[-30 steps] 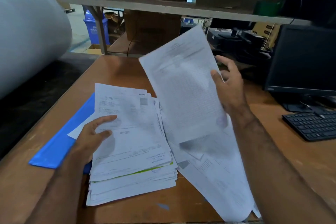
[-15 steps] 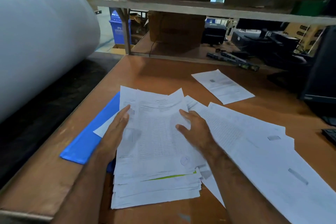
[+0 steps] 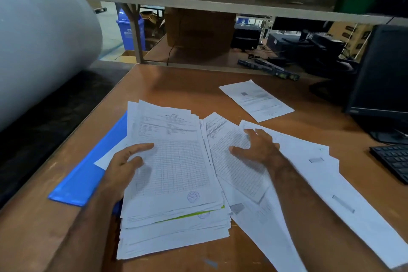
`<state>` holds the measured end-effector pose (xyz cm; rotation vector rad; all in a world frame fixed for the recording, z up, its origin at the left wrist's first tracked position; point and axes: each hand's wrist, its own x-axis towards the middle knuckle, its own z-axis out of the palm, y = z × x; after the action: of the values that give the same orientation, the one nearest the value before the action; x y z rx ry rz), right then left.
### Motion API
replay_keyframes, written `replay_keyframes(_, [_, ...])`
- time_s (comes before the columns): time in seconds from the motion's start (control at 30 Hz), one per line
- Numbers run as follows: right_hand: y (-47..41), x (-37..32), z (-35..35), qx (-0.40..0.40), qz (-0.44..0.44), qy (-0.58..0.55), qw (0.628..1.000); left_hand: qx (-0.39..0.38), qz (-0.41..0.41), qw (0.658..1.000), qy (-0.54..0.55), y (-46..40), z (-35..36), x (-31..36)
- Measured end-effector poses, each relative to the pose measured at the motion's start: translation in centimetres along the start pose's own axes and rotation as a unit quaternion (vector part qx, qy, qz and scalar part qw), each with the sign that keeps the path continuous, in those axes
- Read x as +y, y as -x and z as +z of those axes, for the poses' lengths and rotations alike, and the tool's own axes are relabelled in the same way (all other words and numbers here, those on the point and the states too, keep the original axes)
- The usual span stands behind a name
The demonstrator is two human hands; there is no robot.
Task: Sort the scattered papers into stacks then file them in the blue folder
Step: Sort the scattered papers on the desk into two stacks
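We see the left hand point(image 3: 123, 165) resting on the paper stack point(image 3: 174, 183), fingers loosely spread, gripping nothing. The right hand point(image 3: 258, 150) presses splayed fingers on loose sheets point(image 3: 320, 183) beside it. The blue folder point(image 3: 88, 172) lies on the tabletop point(image 3: 176, 86), partly under the stack.

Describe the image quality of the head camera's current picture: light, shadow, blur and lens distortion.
Head view: dim, bluish light; the left hand casts a soft shadow on the paper stack; the right hand is slightly motion-blurred; wide-angle distortion bows the shelf and stretches the loose sheets at the lower right; print is too soft to read.
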<state>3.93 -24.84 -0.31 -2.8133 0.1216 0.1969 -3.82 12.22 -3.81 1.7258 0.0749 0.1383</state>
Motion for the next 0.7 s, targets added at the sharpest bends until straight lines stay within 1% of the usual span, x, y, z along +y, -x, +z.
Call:
replay_keyframes(0.1, [-0.8,1.8,-1.2,-0.042,0.004,0.038,0.998,0.009,0.01,1.0,-0.024,0.2,0.2,0.0])
replay_keyframes(0.17, [-1.1,1.7,-1.6,-0.035,0.009,0.063,0.997,0.014,0.022,0.999,-0.048,0.2,0.2,0.0])
replay_keyframes(0.2, [-1.3,1.5,-1.8,-0.031,0.004,0.057,0.998,0.013,0.025,0.998,-0.052,0.3,0.2,0.0])
replay_keyframes(0.33, [-1.7,1.6,-2.6,0.007,-0.03,-0.076,0.997,0.012,0.032,0.998,-0.047,0.4,0.2,0.1])
replay_keyframes(0.43, [-0.5,2.1,-3.7,0.038,-0.093,-0.119,0.988,0.018,0.029,0.998,-0.047,0.4,0.3,-0.1])
replay_keyframes(0.57, [1.7,2.4,-6.1,0.095,-0.14,-0.245,0.954,0.024,0.026,0.999,-0.038,0.4,0.4,0.0])
replay_keyframes(0.63, [2.6,2.7,-6.9,0.123,-0.167,-0.289,0.935,0.025,0.028,0.999,-0.039,0.5,0.4,0.2])
replay_keyframes(0.7, [3.1,3.4,-7.6,0.14,-0.161,-0.305,0.928,0.023,0.034,0.998,-0.042,0.6,0.5,0.3])
